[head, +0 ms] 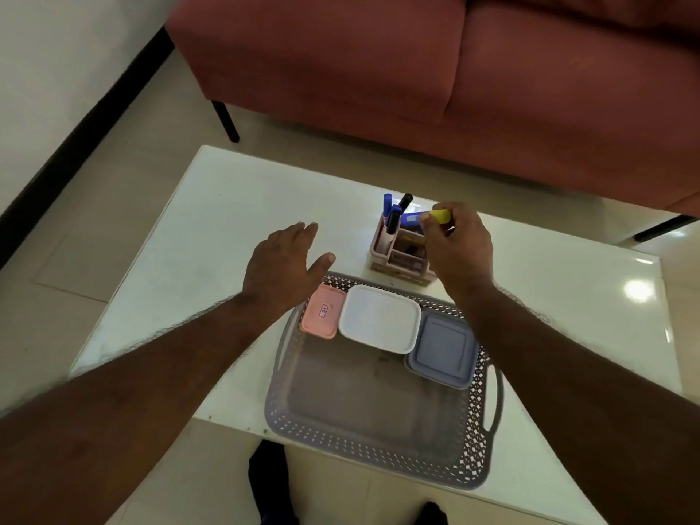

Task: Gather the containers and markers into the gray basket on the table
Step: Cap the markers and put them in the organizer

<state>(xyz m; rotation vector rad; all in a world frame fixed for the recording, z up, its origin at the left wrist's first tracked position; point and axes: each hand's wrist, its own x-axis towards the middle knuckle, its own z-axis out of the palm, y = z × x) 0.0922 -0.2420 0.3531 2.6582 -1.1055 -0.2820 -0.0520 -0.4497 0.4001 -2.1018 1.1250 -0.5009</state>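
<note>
Gray basket (382, 441) at desk (212, 229) near edge holds three lidded containers, left hand (282, 265) released above desk, right hand (456, 246) pinching yellow-capped marker (426, 216) over pink holder (401, 252); light, stiff, slick, so grasp mid-barrel.

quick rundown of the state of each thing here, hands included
left hand: open, hovering over the table, holding nothing
right hand: pinching the yellow marker above the pink holder
pink holder: upright on the table, beyond the basket, markers standing in it
basket: on the table, near half bare
pink box: lid on, in the basket
white box: lid on, in the basket
blue box: lid on, in the basket
</note>
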